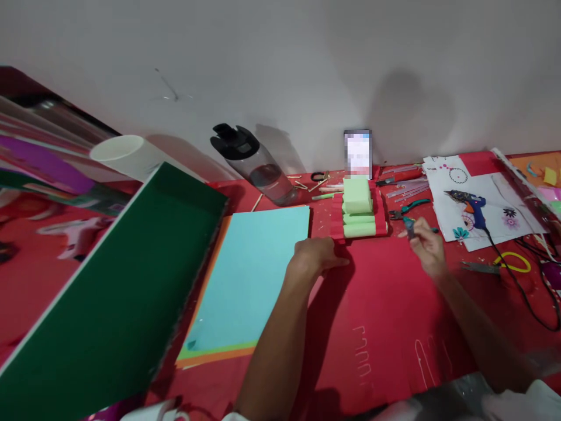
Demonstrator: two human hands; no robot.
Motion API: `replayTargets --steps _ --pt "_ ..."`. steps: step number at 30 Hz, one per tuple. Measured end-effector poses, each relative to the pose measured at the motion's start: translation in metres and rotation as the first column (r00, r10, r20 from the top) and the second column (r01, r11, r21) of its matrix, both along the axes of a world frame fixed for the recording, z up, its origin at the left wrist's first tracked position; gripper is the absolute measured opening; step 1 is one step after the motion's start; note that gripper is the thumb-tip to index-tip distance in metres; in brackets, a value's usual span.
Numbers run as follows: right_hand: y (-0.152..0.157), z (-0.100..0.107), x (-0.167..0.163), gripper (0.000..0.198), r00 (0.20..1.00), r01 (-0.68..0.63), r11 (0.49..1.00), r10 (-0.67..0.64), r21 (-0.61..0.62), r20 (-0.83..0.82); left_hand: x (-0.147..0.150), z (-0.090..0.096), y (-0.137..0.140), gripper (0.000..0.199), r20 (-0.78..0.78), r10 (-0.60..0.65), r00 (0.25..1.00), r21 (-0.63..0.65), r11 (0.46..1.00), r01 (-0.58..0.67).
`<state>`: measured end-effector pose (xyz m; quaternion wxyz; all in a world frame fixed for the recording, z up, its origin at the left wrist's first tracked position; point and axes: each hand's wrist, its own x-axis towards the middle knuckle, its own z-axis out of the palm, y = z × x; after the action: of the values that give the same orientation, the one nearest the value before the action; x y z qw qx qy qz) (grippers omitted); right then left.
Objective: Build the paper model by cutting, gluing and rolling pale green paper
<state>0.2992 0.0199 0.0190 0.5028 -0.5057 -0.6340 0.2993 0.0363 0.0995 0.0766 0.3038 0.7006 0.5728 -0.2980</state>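
My left hand (pixel 318 255) lies on a red sheet (pixel 377 292), fingers stretched out to the right and holding nothing. My right hand (pixel 428 248) is raised over the sheet's right side, its fingers closed round a small dark bluish object (pixel 410 228) whose kind I cannot make out. Beyond my hands, light green paper rolls (pixel 358 202) sit on a folded red paper piece. Teal-handled pliers (pixel 409 209) lie just past my right hand. Pale curved outlines (pixel 363 356) mark the red surface close to me.
Light blue paper (pixel 258 263) tops a stack on the left, beside a tilted green board (pixel 118 286). A bottle (pixel 258 166) and a phone (pixel 358 153) stand by the wall. On the right are a blue glue gun (pixel 475 207) with its cord and yellow-handled scissors (pixel 512 262).
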Motion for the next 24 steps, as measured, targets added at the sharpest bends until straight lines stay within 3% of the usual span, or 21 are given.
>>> replayTargets --steps 3,6,11,15,17,19,21,24 --pt "-0.008 -0.007 -0.029 0.044 0.991 -0.108 0.98 0.092 -0.169 -0.1 0.002 0.0 0.0 0.052 0.02 0.009 1.0 -0.009 1.0 -0.009" --pt "-0.01 -0.016 -0.047 0.034 0.976 -0.15 0.949 0.097 -0.276 -0.197 0.004 -0.001 -0.002 0.052 0.005 0.007 1.0 -0.017 1.0 -0.007" --pt "-0.006 -0.029 -0.056 0.017 0.987 -0.154 0.945 0.134 -0.289 -0.089 0.007 -0.003 -0.005 0.047 0.023 0.0 1.0 0.007 1.0 0.0" --pt "-0.003 -0.035 -0.054 0.015 0.984 -0.17 0.946 0.176 -0.275 -0.004 0.011 0.008 -0.016 0.036 0.02 -0.009 1.0 0.052 0.999 0.008" --pt "-0.001 -0.037 -0.05 0.017 0.983 -0.181 0.939 0.179 -0.292 -0.034 0.017 0.02 -0.029 0.029 0.042 -0.064 0.997 0.11 0.992 0.06" --pt "0.001 -0.038 -0.046 0.018 0.976 -0.217 0.922 0.202 -0.321 -0.078 0.03 0.032 -0.047 0.029 0.119 -0.208 0.971 0.104 0.975 0.196" --pt "0.003 -0.037 -0.042 0.019 0.961 -0.276 0.89 0.247 -0.364 -0.126 0.049 0.035 -0.068 0.032 0.263 -0.416 0.871 0.143 0.909 0.392" --pt "0.007 -0.034 -0.038 0.021 0.938 -0.345 0.843 0.291 -0.412 -0.19 0.085 0.014 -0.099 0.031 0.441 -0.703 0.558 0.252 0.694 0.674"
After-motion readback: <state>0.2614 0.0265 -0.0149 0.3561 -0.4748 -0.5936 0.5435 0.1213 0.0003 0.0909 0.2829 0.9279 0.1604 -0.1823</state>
